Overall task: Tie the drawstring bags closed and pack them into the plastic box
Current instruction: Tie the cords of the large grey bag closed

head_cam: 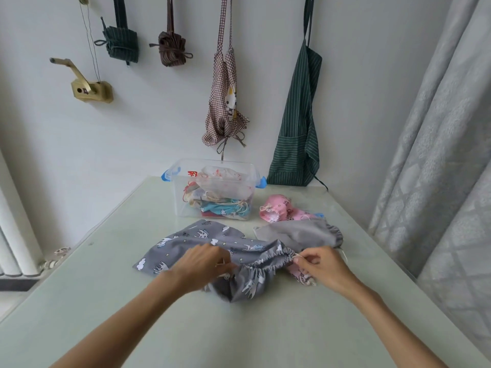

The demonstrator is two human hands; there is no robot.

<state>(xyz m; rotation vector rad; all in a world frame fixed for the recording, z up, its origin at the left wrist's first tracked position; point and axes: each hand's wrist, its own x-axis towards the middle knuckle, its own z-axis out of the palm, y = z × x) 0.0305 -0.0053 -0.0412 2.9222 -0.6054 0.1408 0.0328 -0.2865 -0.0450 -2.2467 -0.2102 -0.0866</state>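
Pinching cord ends at both sides of grey bag [202,240] mouth, right hand [322,266] and left hand [202,264], gathering half cinched; tying step, judged; next needs cords crossed into knot, then lift to box [212,189] beyond grip.

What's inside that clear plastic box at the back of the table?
The plastic box holds several cloth drawstring bags piled together: a white one with red print on top, blue, cream and red ones below. Whatever lies beneath the pile or inside the bags is covered.
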